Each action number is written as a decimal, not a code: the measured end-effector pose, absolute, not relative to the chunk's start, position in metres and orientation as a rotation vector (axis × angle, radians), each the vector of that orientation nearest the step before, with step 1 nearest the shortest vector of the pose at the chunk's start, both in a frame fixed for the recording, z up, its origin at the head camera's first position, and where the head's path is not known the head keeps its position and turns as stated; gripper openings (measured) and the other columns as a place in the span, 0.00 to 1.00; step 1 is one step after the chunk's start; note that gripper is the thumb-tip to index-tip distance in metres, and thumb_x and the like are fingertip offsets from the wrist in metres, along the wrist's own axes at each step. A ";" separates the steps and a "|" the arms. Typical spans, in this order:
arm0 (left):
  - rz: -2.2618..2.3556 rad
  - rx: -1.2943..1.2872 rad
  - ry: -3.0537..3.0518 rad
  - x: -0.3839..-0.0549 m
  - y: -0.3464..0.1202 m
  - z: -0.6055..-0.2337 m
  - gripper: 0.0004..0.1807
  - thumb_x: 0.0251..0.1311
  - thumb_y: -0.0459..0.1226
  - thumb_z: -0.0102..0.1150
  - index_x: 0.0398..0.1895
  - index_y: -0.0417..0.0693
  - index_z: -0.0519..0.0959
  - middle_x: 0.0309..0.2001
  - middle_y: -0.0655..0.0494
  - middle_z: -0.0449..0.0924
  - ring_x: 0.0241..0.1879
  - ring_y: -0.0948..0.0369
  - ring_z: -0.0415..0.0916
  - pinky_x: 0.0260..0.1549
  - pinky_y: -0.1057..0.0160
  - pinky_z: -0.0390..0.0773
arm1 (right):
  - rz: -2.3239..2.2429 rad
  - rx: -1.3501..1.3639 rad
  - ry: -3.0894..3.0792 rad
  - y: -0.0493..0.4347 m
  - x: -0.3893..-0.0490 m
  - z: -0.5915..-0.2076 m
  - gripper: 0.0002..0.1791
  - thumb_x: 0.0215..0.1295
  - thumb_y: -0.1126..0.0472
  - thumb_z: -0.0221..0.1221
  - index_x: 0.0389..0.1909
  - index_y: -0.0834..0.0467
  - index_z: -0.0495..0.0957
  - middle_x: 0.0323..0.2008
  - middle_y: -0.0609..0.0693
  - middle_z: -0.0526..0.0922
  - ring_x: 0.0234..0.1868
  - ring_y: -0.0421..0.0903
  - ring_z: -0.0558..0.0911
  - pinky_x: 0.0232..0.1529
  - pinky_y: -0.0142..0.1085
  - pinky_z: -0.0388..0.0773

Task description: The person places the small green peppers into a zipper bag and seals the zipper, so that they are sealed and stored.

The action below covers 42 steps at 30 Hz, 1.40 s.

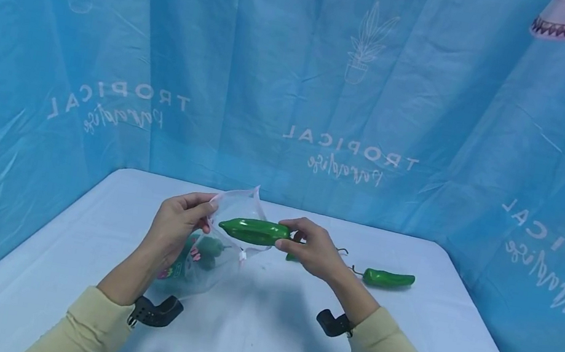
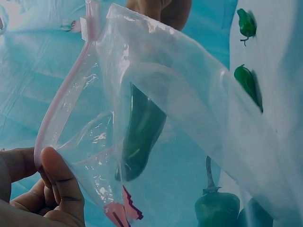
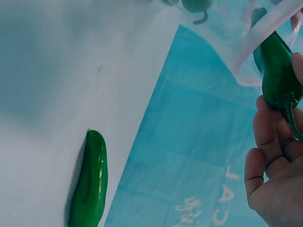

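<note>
My left hand (image 1: 176,223) pinches the pink zip edge of a clear plastic bag (image 1: 210,285) and its mouth gapes toward the right. Between the fingers and thumb of my right hand (image 1: 316,255) is a long green pepper (image 1: 251,230), gripped near its stem end. The pepper lies level in the head view, its pointed tip at the bag's mouth. Seen through the plastic in the left wrist view, this pepper (image 2: 142,135) slants downward. Lower in the bag sit other green peppers (image 2: 217,208), one with its stem up.
On the white table (image 1: 254,346), a green pepper (image 1: 388,279) lies to the right of my right hand. Another pepper (image 1: 292,258) is mostly hidden behind that hand. Blue printed curtains (image 1: 277,75) hang behind the table and at both sides.
</note>
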<state>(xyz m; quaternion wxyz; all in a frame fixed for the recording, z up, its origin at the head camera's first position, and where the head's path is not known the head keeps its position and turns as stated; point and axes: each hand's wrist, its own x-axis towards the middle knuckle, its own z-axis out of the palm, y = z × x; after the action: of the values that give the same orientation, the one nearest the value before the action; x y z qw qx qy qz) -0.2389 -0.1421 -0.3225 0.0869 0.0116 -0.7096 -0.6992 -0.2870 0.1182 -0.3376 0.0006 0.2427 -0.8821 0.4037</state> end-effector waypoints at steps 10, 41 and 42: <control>-2.103 0.011 -2.089 -0.238 -0.141 -0.321 0.22 0.62 0.44 0.58 0.54 0.40 0.76 0.41 0.53 0.78 0.24 0.67 0.72 0.34 0.72 0.78 | 1.193 0.845 -2.793 0.102 -0.287 -0.330 0.23 0.60 0.52 0.62 0.56 0.53 0.76 0.45 0.48 0.79 0.36 0.43 0.76 0.28 0.33 0.76; -2.055 0.017 -2.139 -0.239 -0.137 -0.320 0.21 0.62 0.43 0.58 0.54 0.41 0.76 0.43 0.47 0.77 0.24 0.67 0.72 0.32 0.72 0.78 | 1.016 0.955 -2.855 0.076 -0.288 -0.318 0.24 0.62 0.52 0.61 0.58 0.56 0.75 0.47 0.50 0.79 0.35 0.43 0.75 0.31 0.31 0.75; -2.054 0.016 -2.140 -0.239 -0.137 -0.319 0.21 0.62 0.43 0.58 0.54 0.41 0.76 0.42 0.48 0.77 0.24 0.67 0.72 0.32 0.72 0.78 | 1.014 0.958 -2.856 0.075 -0.289 -0.318 0.24 0.62 0.51 0.61 0.58 0.56 0.75 0.47 0.50 0.80 0.35 0.43 0.75 0.31 0.31 0.76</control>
<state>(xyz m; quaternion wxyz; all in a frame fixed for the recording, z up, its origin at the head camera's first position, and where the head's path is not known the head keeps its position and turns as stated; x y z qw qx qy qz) -0.2387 -0.1369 -0.3195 0.0875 0.0052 -0.7186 -0.6899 -0.2886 0.0747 -0.3178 -0.0187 0.3012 -0.8984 0.3191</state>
